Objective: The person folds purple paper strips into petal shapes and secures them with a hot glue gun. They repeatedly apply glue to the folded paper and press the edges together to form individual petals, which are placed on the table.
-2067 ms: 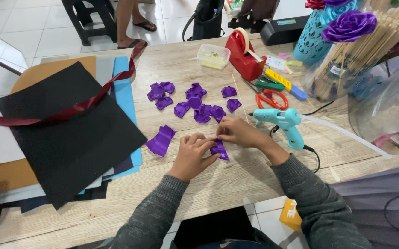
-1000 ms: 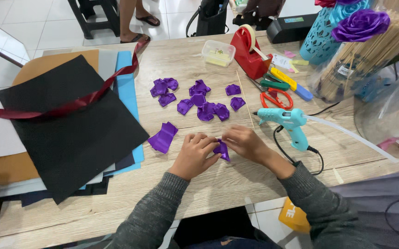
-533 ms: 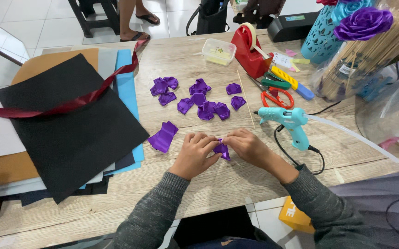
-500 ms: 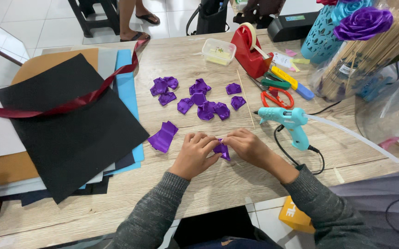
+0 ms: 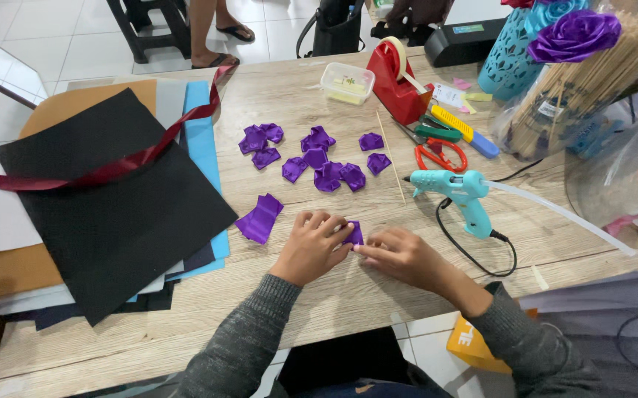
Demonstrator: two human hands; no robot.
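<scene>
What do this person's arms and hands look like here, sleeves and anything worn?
Both arms wear long, heathered dark grey knit sleeves that end at the wrists. The left hand and right hand are bare: no gloves, and no rings, watch or bracelet show. No cables or markings are on either arm.

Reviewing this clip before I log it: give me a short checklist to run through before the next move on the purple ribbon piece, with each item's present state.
1. Both hands on the piece: ok. Left hand and right hand pinch the purple ribbon piece between them.
2. Piece folded cleanly: cannot tell, the fingers cover most of it.
3. Glue gun within reach: ok, it lies on the table just right of the right hand.
4. Glue gun cord clear of the hands: ok, it loops beside the right forearm, apart from it.
5. Spare ribbon strips at hand: ok, left of the left hand.
6. Finished purple petals out of the way: ok, grouped farther up the table.
</scene>
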